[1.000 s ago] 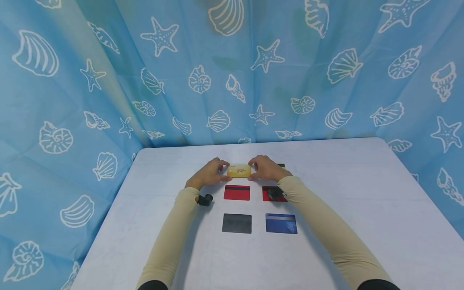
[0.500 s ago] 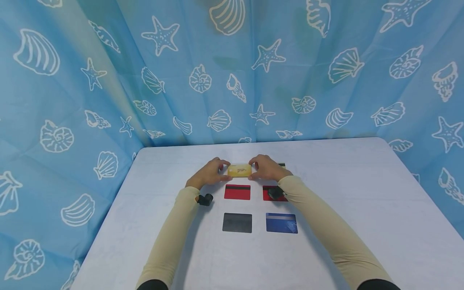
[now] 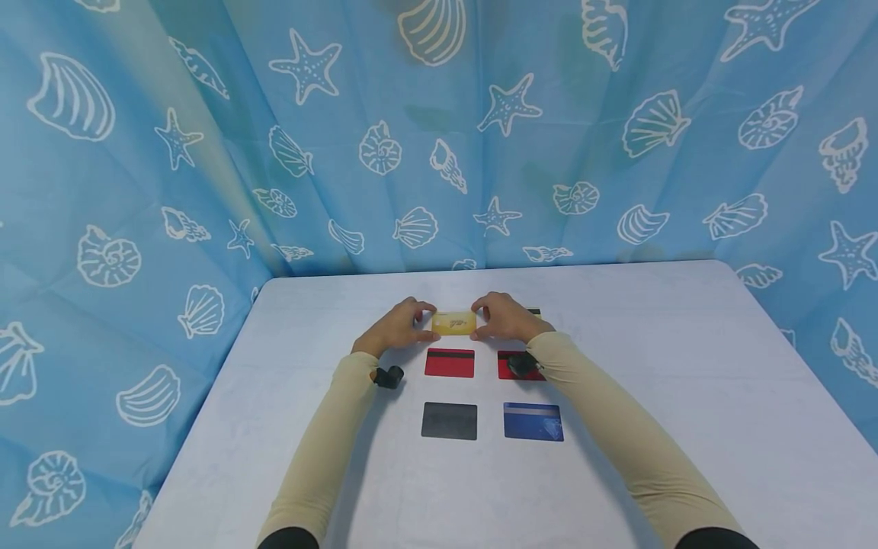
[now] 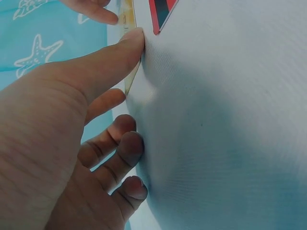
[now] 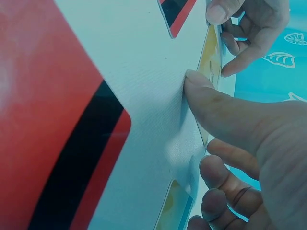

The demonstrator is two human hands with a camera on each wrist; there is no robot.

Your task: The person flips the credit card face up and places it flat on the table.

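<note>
The left hand (image 3: 398, 326) and right hand (image 3: 506, 320) pinch opposite ends of the yellow card (image 3: 453, 323), beyond the left red card (image 3: 449, 370); the step appears to be steadying it, the next move calling for even finger pressure. Only the head view includes the grey card (image 3: 449, 421) and blue card (image 3: 533, 422).

Soft, bright light spreads over the bench (image 3: 206, 457) and curtain (image 3: 583, 99) before me, with faint shadows (image 3: 360, 457) along the inner side of each sleeve (image 3: 318, 457), while both wrist views look dimmer and bluish, a pale sheen washes the near red card (image 5: 48, 105), and the yellow card (image 3: 453, 323) is too blurred to read.
</note>
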